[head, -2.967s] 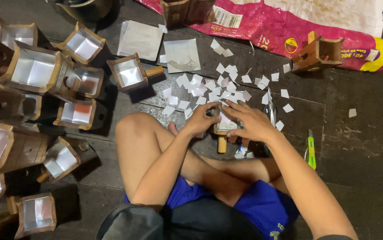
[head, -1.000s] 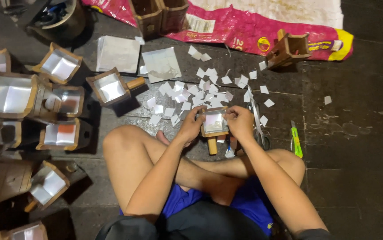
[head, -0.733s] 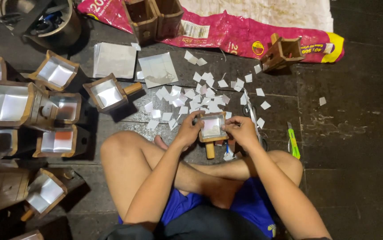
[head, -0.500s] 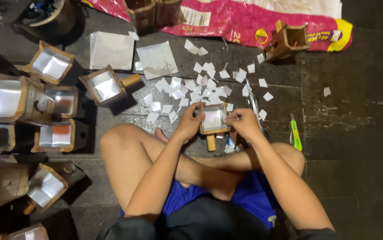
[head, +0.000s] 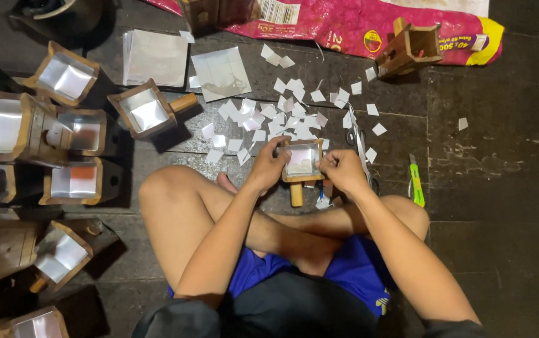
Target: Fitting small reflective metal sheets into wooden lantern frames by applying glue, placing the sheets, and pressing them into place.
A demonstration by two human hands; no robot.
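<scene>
The small wooden box (head: 301,163) sits between both hands above the floor (head: 501,188), left hand (head: 268,164) pinching its 9 o'clock wall, right hand (head: 341,169) pinching its 3 o'clock wall. Compared with half a second before, it stays there. Its handle points to 6 o'clock, its long axis running 12 to 6.

Between the left hand (head: 268,166) and right hand (head: 341,170) sits a matt wooden box (head: 301,164) lined with shiny foil. Beyond them, glossy foil scraps (head: 282,116) litter the rough, dull stone floor (head: 495,188). A glossy plastic sack (head: 357,25) lies farther off.
</scene>
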